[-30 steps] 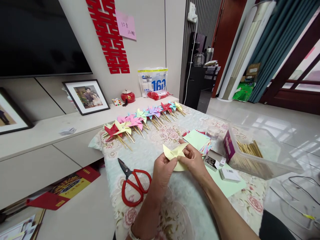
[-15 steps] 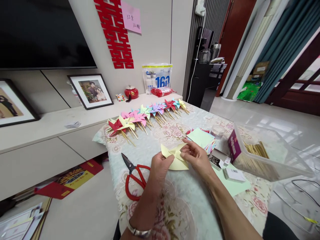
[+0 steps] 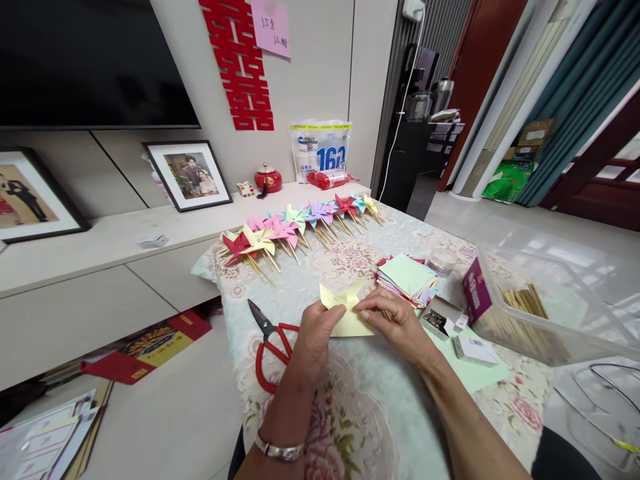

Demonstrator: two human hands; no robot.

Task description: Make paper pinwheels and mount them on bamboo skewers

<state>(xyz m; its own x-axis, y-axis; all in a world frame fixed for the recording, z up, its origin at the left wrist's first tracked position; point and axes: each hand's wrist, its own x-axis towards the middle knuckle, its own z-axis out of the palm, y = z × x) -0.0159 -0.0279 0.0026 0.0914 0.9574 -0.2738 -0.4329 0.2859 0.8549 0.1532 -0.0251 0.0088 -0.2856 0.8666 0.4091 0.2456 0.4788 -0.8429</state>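
Observation:
Between my two hands is a pale yellow paper pinwheel [image 3: 350,325], its corners partly folded in toward the centre. My left hand [image 3: 320,330] grips its left side, thumb pressed near the middle. The fingers of my right hand [image 3: 395,322] pinch the paper at its right, close to the centre. Red-handled scissors [image 3: 273,340] lie just left of my left forearm. Right of my right hand are a stack of coloured paper squares [image 3: 407,275] and a small open box of metal pins [image 3: 440,317].
Finished pinwheels [image 3: 300,223] on sticks lie in a row along the table's far left side. A clear plastic bin [image 3: 525,333] of wooden sticks stands at the right. A small white box [image 3: 476,351] rests on a green sheet [image 3: 483,377]. Flowered cloth [image 3: 360,413] covers the table.
My right hand has drawn its fingers lower and closer to the pinwheel's centre, folding the right corner in. The view has shifted slightly.

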